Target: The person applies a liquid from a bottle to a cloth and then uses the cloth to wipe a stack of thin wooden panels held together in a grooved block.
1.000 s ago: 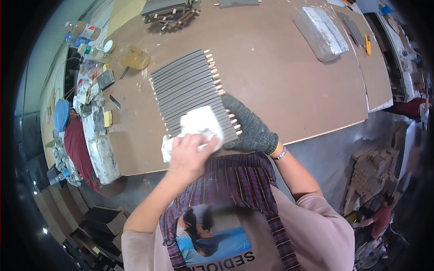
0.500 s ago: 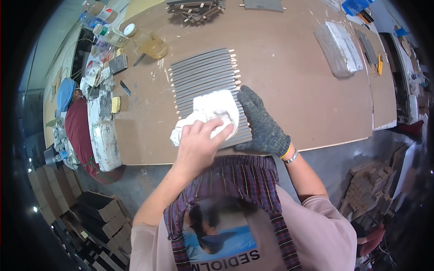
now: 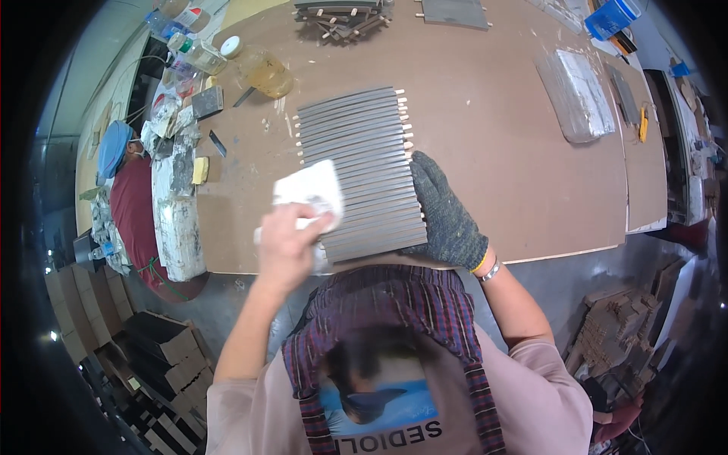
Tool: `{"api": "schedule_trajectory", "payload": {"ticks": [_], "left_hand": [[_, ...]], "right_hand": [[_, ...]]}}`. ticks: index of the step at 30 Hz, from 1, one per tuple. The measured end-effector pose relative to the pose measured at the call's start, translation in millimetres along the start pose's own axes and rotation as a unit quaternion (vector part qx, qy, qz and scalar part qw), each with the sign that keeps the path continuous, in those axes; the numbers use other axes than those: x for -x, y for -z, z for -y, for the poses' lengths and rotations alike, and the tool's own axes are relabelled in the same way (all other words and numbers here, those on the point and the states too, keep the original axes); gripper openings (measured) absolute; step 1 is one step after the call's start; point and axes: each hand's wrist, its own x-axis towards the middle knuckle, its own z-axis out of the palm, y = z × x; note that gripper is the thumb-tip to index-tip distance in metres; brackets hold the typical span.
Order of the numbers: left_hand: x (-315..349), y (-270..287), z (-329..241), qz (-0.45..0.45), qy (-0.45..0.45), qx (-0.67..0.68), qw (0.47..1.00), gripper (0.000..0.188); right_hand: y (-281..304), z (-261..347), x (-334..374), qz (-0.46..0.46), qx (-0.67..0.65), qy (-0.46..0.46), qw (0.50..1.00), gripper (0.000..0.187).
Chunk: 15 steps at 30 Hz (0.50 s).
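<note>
A row of slim grey slats [image 3: 356,152] with pale wooden pegs at their ends lies side by side on the brown tabletop, close to its front edge. My bare left hand [image 3: 287,243] is closed on a white cloth [image 3: 311,188] at the row's near left side. The cloth's upper part covers some slat ends there, and it is slightly smeared by motion. My right hand [image 3: 447,216], in a dark knitted glove, lies along the slats' right ends with its fingers stretched out. Its thumb side reaches the near right corner.
More slats are piled [image 3: 345,19] at the far edge. A jar of yellowish liquid [image 3: 265,74], bottles [image 3: 199,54] and a yellow sponge [image 3: 200,171] stand at left, near a co-worker in a blue cap [image 3: 115,148]. A wrapped white bundle [image 3: 580,95] and orange cutter [image 3: 643,123] lie at right.
My left hand has carried the cloth left, from the middle of the slats to their left ends, uncovering the slats' near part. My right hand stays at the right ends.
</note>
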Motion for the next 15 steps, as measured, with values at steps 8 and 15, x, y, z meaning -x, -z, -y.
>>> {"api": "schedule_trajectory", "payload": {"ticks": [8,15], "left_hand": [[-3,17,24,-0.084,0.210,0.205,0.952,0.040],[26,1,43,-0.115,0.242,0.297,0.916,0.038]], "right_hand": [[-10,-7,3,-0.004,0.001,-0.034,0.999,0.101],[-5,-1,-1,0.021,0.039,-0.045,0.998,0.108]]}}
